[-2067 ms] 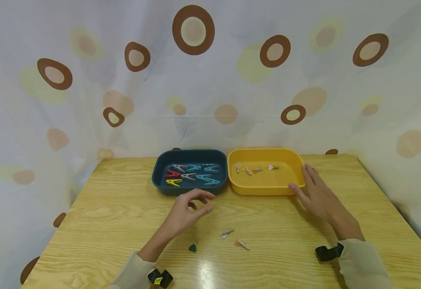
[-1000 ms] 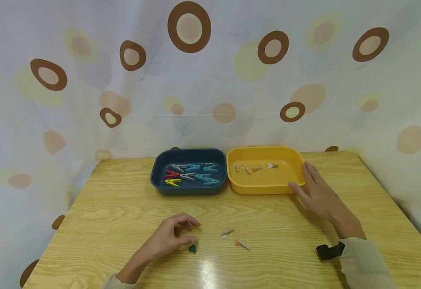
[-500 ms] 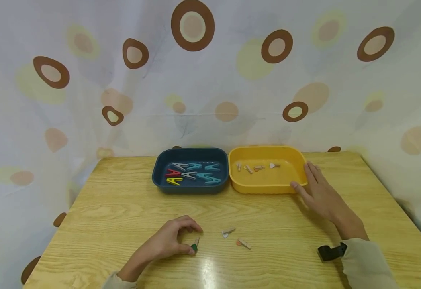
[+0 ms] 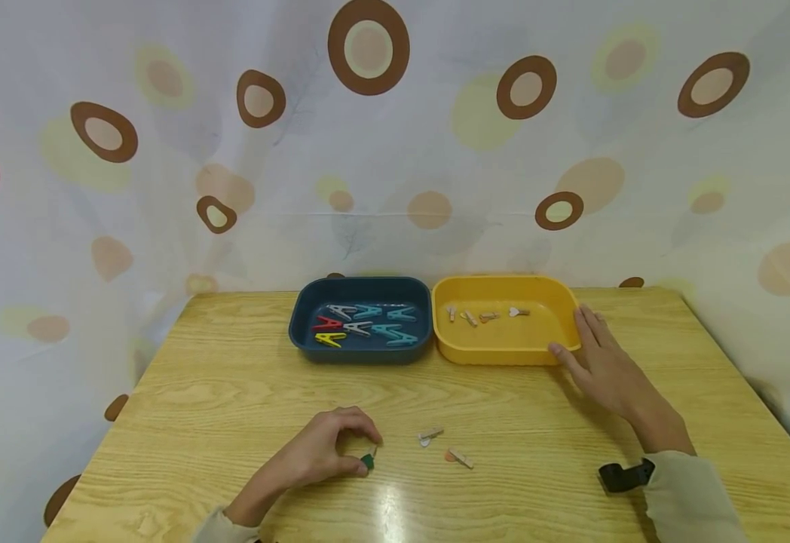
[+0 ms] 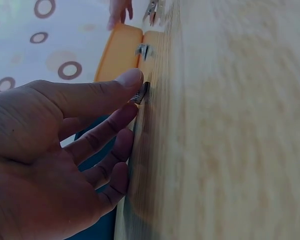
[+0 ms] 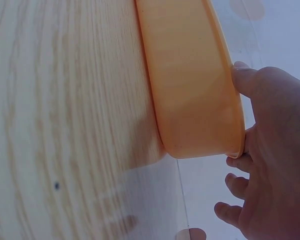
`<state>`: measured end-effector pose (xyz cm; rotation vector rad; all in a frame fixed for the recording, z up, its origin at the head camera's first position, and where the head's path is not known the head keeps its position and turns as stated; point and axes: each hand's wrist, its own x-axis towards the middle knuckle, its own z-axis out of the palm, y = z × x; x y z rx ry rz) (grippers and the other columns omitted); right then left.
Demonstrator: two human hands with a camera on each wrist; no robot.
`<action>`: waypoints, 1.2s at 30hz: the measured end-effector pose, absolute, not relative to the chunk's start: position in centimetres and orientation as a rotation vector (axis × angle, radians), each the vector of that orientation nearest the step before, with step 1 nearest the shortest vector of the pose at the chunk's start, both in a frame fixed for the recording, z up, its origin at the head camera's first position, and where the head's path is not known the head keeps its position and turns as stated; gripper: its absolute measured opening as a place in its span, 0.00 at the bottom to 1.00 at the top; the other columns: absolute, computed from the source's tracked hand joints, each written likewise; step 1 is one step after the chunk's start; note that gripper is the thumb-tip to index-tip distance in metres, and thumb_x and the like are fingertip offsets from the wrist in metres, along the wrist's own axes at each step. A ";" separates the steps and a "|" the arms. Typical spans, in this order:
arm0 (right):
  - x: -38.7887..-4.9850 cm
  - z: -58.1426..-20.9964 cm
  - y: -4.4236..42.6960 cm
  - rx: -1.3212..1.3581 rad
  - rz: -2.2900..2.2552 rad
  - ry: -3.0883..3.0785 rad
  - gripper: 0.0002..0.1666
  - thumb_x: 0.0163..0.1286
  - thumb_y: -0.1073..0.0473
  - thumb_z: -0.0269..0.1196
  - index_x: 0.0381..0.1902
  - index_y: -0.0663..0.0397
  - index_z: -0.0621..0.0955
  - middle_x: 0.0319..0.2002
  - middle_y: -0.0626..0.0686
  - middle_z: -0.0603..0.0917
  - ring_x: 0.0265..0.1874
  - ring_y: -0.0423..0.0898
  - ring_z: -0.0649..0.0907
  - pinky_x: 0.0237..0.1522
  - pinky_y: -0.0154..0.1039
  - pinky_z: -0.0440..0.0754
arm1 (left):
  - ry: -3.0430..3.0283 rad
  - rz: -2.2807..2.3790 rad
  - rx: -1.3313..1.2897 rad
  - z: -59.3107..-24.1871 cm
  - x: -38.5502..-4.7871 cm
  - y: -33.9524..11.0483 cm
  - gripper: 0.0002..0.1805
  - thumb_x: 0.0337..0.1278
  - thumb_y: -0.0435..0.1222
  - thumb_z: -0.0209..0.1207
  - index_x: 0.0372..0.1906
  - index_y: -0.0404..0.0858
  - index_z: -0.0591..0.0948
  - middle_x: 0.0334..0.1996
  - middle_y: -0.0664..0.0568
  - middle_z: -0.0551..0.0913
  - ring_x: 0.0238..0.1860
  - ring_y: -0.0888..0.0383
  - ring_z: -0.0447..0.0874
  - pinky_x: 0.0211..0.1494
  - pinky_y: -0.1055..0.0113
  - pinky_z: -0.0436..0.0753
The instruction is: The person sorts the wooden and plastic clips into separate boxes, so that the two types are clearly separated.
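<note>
In the head view my left hand pinches a small wooden clothespin with a green heart between thumb and forefinger, low at the tabletop. The left wrist view shows the thumb and forefinger meeting at the clip, which is partly hidden. To their right lie two more mini clothespins, one with a pale heart and one with an orange heart. My right hand rests against the front right corner of the yellow tray, thumb at its front rim and extended fingers along its right side.
A dark blue tray stands left of the yellow one, touching it, with several larger plastic pegs inside. Several mini clothespins lie in the yellow tray. A patterned curtain hangs behind the wooden table.
The left hand has come down from in front of the blue tray to the green-heart clothespin, and its thumb and forefinger have closed on it. The right hand has stayed at the yellow tray.
</note>
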<state>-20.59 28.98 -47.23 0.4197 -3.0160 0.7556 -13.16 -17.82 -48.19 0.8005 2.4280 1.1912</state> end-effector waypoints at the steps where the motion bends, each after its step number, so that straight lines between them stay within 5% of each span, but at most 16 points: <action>1: -20.6 -47.2 29.0 0.418 0.751 -3.016 0.53 0.82 0.36 0.47 0.81 0.66 0.36 0.82 0.65 0.33 0.79 0.67 0.39 0.74 0.69 0.43 | 2.426 1.195 0.802 -48.2 -13.2 -17.8 0.19 0.48 0.30 0.77 0.46 0.48 0.87 0.46 0.64 0.85 0.55 0.62 0.79 0.67 0.58 0.74; 15: -20.7 -47.0 29.1 0.424 0.765 -3.013 0.53 0.82 0.37 0.47 0.81 0.67 0.37 0.81 0.67 0.34 0.79 0.67 0.38 0.74 0.69 0.43 | 2.412 1.269 0.812 -48.1 -13.4 -17.5 0.13 0.52 0.34 0.76 0.43 0.46 0.89 0.43 0.61 0.86 0.52 0.62 0.81 0.66 0.62 0.75; 28: -20.8 -47.0 29.0 0.418 0.771 -3.023 0.53 0.82 0.36 0.47 0.81 0.65 0.36 0.82 0.65 0.33 0.80 0.65 0.37 0.73 0.70 0.43 | 2.542 1.384 0.758 -47.9 -13.4 -17.4 0.14 0.53 0.35 0.76 0.46 0.45 0.89 0.48 0.61 0.84 0.47 0.54 0.82 0.49 0.61 0.81; 36: -20.6 -47.0 29.0 0.416 0.780 -3.029 0.53 0.82 0.36 0.47 0.81 0.65 0.36 0.82 0.65 0.33 0.79 0.67 0.38 0.73 0.70 0.43 | 2.586 1.445 0.797 -47.4 -13.2 -17.3 0.16 0.52 0.32 0.76 0.47 0.43 0.89 0.50 0.60 0.85 0.48 0.51 0.84 0.47 0.55 0.83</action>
